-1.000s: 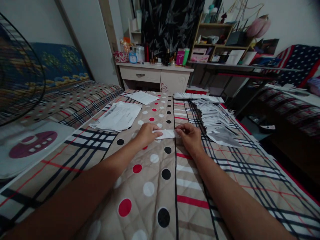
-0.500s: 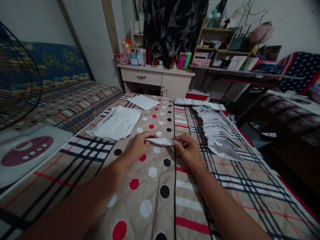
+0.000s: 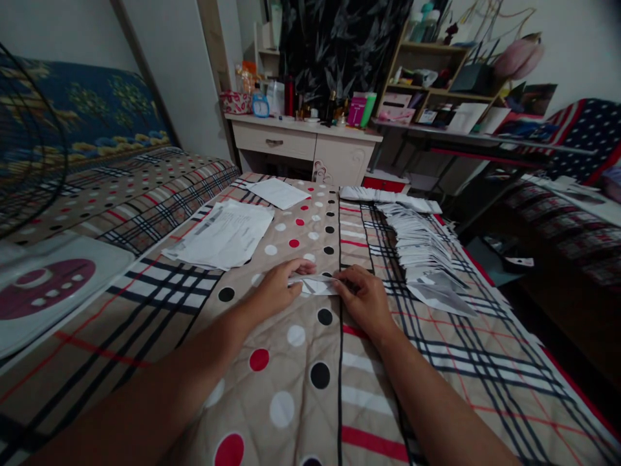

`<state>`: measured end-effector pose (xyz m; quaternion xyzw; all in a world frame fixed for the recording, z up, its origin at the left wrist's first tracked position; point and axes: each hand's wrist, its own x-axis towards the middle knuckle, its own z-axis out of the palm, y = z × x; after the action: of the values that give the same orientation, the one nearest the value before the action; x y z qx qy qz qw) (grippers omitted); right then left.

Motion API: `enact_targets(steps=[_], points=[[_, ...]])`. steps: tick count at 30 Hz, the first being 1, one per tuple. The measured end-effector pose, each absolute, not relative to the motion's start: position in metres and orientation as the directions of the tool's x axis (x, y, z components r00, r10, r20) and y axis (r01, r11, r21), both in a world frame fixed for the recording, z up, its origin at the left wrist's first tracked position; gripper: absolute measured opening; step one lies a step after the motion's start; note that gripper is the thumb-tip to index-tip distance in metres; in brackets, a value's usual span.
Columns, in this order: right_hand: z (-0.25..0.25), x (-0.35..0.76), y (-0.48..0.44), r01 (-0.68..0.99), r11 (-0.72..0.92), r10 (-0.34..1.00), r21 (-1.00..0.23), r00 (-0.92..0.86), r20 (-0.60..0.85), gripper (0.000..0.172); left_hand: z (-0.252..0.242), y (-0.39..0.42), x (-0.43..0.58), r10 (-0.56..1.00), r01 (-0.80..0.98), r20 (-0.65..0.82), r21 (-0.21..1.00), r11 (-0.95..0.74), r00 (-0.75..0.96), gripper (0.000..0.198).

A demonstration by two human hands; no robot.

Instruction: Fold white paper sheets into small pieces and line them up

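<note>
A small folded sheet of white paper (image 3: 320,286) lies low over the bedspread, stretched crosswise between my two hands. My left hand (image 3: 280,288) has the paper's left end between its thumb and fingers, which hide that end. At the other end my right hand (image 3: 365,299) pinches the paper with thumb and fingertips. To the left of my left hand is a pile of printed white sheets (image 3: 228,233). Beyond my right hand lies a long overlapping row of folded papers (image 3: 422,249).
A smaller stack of white sheets (image 3: 279,193) lies toward the far end of the bedspread (image 3: 301,362). Another row of folded papers (image 3: 388,198) runs across the far right. A white bag with a purple print (image 3: 111,259) sits at left, near a fan (image 3: 65,149). Behind stands a white dresser (image 3: 276,144).
The folded paper has turned to show more of its creased face. My left hand's fingers have shifted and spread somewhat at its end. My right hand keeps its pinch. The view has moved slightly.
</note>
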<state>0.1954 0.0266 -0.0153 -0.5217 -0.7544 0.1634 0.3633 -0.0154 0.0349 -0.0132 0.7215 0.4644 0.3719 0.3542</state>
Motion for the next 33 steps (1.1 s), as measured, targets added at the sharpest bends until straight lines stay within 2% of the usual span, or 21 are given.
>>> enact_targets(steps=[4, 7, 11, 13, 15, 17, 19, 21, 23, 28, 33], points=[[-0.017, 0.195, 0.026, 0.700, 0.399, 0.901, -0.592, -0.180, 0.395, 0.014, -0.017, 0.039, -0.013, 0.959, 0.442, 0.222, 0.853, -0.278, 0.175, 0.029], [-0.014, 0.192, 0.024, 0.771, 0.394, 0.898, -0.501, -0.205, 0.390, 0.016, -0.020, 0.040, -0.010, 0.948, 0.508, 0.294, 0.802, -0.314, 0.122, 0.017], [-0.008, 0.185, 0.021, 0.870, 0.373, 0.885, -0.322, -0.230, 0.404, 0.019, -0.020, 0.037, -0.006, 0.905, 0.498, 0.392, 0.759, -0.419, 0.165, 0.014], [-0.007, 0.183, 0.019, 0.889, 0.358, 0.885, -0.285, -0.226, 0.407, 0.019, -0.017, 0.034, -0.008, 0.896, 0.471, 0.402, 0.763, -0.442, 0.188, 0.022], [-0.006, 0.185, 0.015, 0.886, 0.335, 0.893, -0.322, -0.189, 0.409, 0.017, -0.012, 0.031, -0.011, 0.901, 0.451, 0.388, 0.781, -0.432, 0.191, 0.034], [-0.005, 0.192, 0.006, 0.855, 0.306, 0.906, -0.418, -0.126, 0.404, 0.013, -0.010, 0.029, -0.015, 0.917, 0.437, 0.359, 0.806, -0.399, 0.176, 0.040], [-0.003, 0.207, -0.008, 0.803, 0.285, 0.916, -0.524, -0.066, 0.396, 0.011, -0.010, 0.030, -0.017, 0.930, 0.389, 0.326, 0.845, -0.366, 0.167, 0.042], [0.001, 0.230, -0.025, 0.768, 0.291, 0.901, -0.571, -0.019, 0.434, 0.012, -0.013, 0.031, -0.017, 0.935, 0.330, 0.305, 0.877, -0.350, 0.180, 0.041], [0.005, 0.259, -0.039, 0.800, 0.316, 0.848, -0.510, 0.003, 0.530, 0.011, -0.016, 0.034, -0.016, 0.929, 0.310, 0.307, 0.881, -0.359, 0.205, 0.039], [0.004, 0.334, -0.048, 0.910, 0.319, 0.693, -0.263, -0.034, 0.720, 0.006, -0.019, 0.036, -0.014, 0.908, 0.371, 0.333, 0.834, -0.409, 0.255, 0.034], [-0.009, 0.366, -0.031, 0.976, 0.155, 0.649, -0.154, 0.017, 0.760, 0.016, -0.019, 0.037, -0.013, 0.909, 0.396, 0.319, 0.823, -0.406, 0.268, 0.030]])
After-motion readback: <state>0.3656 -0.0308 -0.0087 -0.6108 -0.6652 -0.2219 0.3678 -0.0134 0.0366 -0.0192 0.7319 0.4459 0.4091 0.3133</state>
